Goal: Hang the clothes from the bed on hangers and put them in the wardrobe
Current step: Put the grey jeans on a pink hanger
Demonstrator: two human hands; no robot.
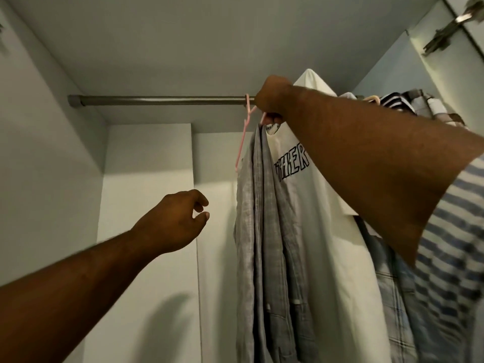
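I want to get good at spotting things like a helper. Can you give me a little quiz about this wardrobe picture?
1. True or false: the left hand holds a shirt.
2. What colour is the hanger hooked on the rail? A pink, B black, C green.
3. Fill in: the right hand grips the hanger carrying grey ____.
Key: 1 false; 2 A; 3 trousers.
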